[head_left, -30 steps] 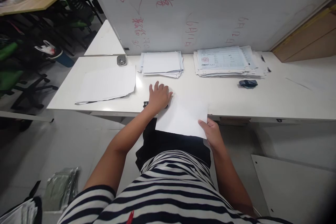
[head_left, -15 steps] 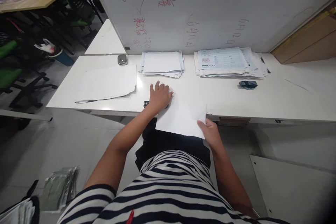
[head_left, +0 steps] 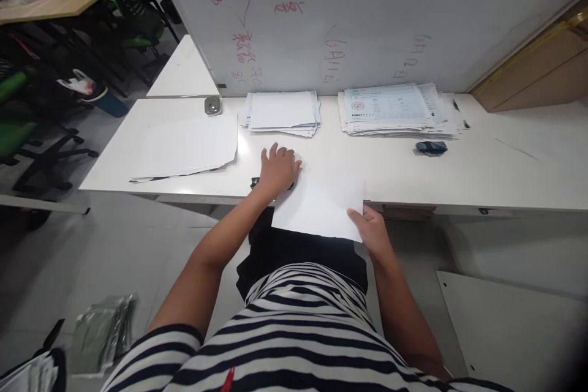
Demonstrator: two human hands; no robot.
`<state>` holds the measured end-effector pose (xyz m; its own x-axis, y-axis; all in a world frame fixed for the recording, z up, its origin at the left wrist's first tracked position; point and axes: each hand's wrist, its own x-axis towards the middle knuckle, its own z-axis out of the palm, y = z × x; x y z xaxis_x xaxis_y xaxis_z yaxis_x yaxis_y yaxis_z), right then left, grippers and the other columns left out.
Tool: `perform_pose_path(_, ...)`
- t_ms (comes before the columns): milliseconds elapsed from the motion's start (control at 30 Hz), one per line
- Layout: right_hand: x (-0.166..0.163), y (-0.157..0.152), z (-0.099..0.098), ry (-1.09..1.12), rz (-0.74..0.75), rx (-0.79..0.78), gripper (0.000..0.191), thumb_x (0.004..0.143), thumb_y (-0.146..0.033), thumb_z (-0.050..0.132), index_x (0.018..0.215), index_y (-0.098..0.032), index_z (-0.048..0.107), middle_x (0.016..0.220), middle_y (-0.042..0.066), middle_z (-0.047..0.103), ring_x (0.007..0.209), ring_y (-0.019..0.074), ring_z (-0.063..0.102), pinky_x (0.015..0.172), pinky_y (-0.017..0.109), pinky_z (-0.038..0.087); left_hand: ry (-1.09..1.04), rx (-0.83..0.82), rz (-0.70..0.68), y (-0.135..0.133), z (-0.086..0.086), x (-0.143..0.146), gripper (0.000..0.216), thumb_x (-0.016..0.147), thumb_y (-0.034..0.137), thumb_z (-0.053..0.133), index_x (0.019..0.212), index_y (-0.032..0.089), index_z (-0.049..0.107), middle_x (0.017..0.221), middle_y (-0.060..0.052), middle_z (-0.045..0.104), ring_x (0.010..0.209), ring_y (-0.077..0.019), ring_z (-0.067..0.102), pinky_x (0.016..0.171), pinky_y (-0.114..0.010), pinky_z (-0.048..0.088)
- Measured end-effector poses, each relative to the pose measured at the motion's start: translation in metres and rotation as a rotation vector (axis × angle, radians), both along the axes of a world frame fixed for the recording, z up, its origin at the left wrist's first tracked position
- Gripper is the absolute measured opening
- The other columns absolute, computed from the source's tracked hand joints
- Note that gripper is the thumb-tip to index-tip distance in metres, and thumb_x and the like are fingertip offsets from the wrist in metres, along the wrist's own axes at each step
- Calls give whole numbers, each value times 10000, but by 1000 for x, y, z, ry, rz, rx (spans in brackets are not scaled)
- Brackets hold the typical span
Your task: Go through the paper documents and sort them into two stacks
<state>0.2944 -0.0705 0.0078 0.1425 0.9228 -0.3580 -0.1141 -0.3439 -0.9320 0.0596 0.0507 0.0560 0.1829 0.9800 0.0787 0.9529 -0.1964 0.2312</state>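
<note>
At the table's front edge my left hand (head_left: 278, 170) lies palm down with its fingers spread. Its palm and wrist cover most of a black tool (head_left: 255, 182), probably a stapler, of which only the ends show. A white paper sheet (head_left: 321, 205) extends from beside that hand over the edge, above my lap. My right hand (head_left: 373, 228) pinches the sheet's right side, thumb on top and fingers underneath. Whether the paper's left edge sits inside the black tool is hidden.
Along the whiteboard (head_left: 358, 18) lie a white paper stack (head_left: 282, 111) and a stack of printed forms (head_left: 386, 107). Larger sheets (head_left: 188, 147) and a small grey device (head_left: 212, 105) are on the left. A dark blue bundle (head_left: 430, 147) and a cardboard box (head_left: 533, 58) are right.
My right hand and the sheet's right edge have shifted slightly to the right. My left hand stays on the black tool.
</note>
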Motion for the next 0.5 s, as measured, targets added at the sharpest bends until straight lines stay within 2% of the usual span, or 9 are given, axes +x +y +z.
perform_pose_path(133, 2, 2, 4, -23, 34, 2, 419, 679, -494, 733, 945, -171, 721, 803, 44, 741, 671, 211, 652, 617, 310, 490, -310, 72, -19, -3, 13, -10, 415, 958, 435, 281, 1167, 197, 550, 1227, -80, 603, 1236, -228, 473, 1039, -399, 375)
perform_pose_path(233, 16, 6, 14, -87, 21, 24, 398, 677, -482, 734, 928, -173, 722, 790, 42, 740, 683, 224, 659, 620, 315, 498, -555, 272, 82, -18, 22, -28, 464, 983, 378, 137, 1158, 197, 528, 1200, -75, 606, 1149, -161, 534, 980, -324, 426)
perform_pose_path(267, 24, 9, 19, -104, -14, 39, 386, 671, -466, 739, 926, -176, 720, 785, 40, 740, 685, 224, 660, 624, 316, 501, -570, 336, 99, -26, 22, -35, 458, 982, 375, 141, 1160, 196, 523, 1201, -82, 602, 1162, -167, 524, 998, -337, 412)
perform_pose_path(300, 32, 13, 25, -112, -65, 60, 374, 662, -447, 747, 921, -179, 718, 783, 39, 739, 687, 225, 661, 631, 318, 505, -548, 359, 53, -33, 20, -42, 434, 975, 391, 186, 1170, 196, 521, 1216, -86, 595, 1188, -181, 508, 1020, -354, 393)
perform_pose_path(367, 48, 26, 37, -108, -201, 136, 360, 646, -416, 755, 917, -184, 708, 796, 39, 738, 701, 224, 665, 656, 328, 514, -397, 294, -111, -46, 11, -56, 427, 899, 478, 418, 1217, 212, 516, 1257, -86, 582, 1257, -239, 452, 1067, -401, 340)
perform_pose_path(433, 57, 46, 49, -96, -305, 256, 381, 652, -419, 741, 952, -188, 692, 845, 44, 737, 730, 225, 669, 688, 344, 520, -290, 209, -154, -53, -3, -65, 500, 802, 500, 580, 1211, 218, 530, 1244, -88, 593, 1272, -281, 432, 1073, -426, 324)
perform_pose_path(500, 53, 76, 59, -99, -274, 379, 424, 678, -446, 713, 1008, -183, 674, 914, 56, 730, 780, 224, 668, 727, 355, 519, -300, 167, -135, -53, -15, -70, 413, 805, 460, 591, 1141, 221, 566, 1165, -81, 624, 1168, -262, 515, 1000, -397, 392)
